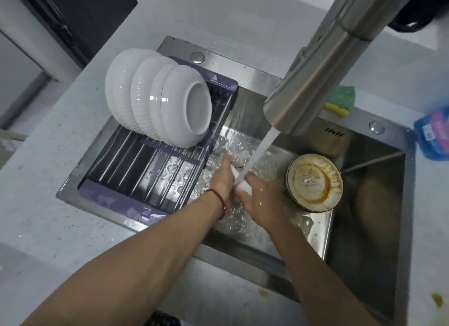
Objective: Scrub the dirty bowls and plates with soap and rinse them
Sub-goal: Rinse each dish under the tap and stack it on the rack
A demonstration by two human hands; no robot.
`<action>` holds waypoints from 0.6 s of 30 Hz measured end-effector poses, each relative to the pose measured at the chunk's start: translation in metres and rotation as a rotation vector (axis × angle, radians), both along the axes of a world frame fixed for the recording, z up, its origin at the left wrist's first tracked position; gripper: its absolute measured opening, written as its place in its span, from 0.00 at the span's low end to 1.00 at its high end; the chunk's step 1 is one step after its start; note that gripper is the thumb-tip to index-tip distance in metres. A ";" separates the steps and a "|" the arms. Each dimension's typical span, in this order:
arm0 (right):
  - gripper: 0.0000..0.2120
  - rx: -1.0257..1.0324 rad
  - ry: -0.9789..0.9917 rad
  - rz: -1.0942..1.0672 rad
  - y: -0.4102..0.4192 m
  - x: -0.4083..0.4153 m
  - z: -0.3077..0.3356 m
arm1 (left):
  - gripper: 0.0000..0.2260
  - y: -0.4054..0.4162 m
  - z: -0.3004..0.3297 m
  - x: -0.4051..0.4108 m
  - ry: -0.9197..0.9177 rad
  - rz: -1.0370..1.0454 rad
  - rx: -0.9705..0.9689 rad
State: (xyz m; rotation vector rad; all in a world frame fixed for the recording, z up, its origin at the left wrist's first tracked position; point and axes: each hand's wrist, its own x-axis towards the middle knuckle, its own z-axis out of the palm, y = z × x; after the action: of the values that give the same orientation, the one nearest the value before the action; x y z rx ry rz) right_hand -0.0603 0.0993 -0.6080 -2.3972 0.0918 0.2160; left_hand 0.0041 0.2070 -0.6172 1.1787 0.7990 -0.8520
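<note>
Rinsing a small white dish (243, 185) under the water stream (257, 153) is the step in hand, as I judge it; both hands are meeting over the sink (374, 204), just beside the purple drying rack (155, 179). The left hand (222, 179) is reaching along the far side of the dish with fingers straight and close together; the right hand (263, 199) is covering the near side, but whether its fingers are curling round the dish I cannot tell, because water and blur are hiding them. To do this well, the dish should be turning slowly under the tap (323, 65), so every face is meeting the water, and the grip should be firm, since wet ceramic is probably slippery. The dish is showing only as a white edge between the hands; its shape is not clear. Four clean white bowls (160, 94) are leaning on edge in the rack; a dirty bowl (314, 182) with orange-brown residue is waiting in the sink, just right of the hands; a green and yellow sponge (342, 100) is lying on the sink rim behind the tap.
</note>
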 end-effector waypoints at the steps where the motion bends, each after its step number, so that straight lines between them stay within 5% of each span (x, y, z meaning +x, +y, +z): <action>1: 0.11 -0.085 0.007 0.107 -0.005 -0.004 -0.002 | 0.27 0.007 -0.004 0.003 -0.025 0.004 0.095; 4: 0.12 -0.221 0.003 0.318 -0.027 -0.013 -0.014 | 0.15 0.017 -0.014 0.006 -0.037 -0.042 0.203; 8: 0.15 -0.217 -0.003 0.534 -0.047 -0.014 -0.014 | 0.12 0.014 -0.020 0.000 -0.074 -0.158 0.276; 10: 0.22 -0.172 0.161 0.474 -0.058 -0.010 -0.013 | 0.14 0.017 -0.018 0.000 -0.126 -0.151 0.357; 14: 0.38 -0.398 0.297 0.262 -0.044 0.024 -0.045 | 0.16 0.014 -0.011 -0.009 -0.171 -0.193 0.262; 18: 0.29 -0.278 0.270 0.272 0.006 0.043 -0.049 | 0.18 0.012 -0.013 -0.006 -0.139 -0.061 0.094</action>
State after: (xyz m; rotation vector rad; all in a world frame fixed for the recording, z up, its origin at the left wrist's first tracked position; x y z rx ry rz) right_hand -0.0173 0.1056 -0.6567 -2.6387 -0.0868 0.6938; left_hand -0.0018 0.2189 -0.6304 1.3364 0.6988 -0.7800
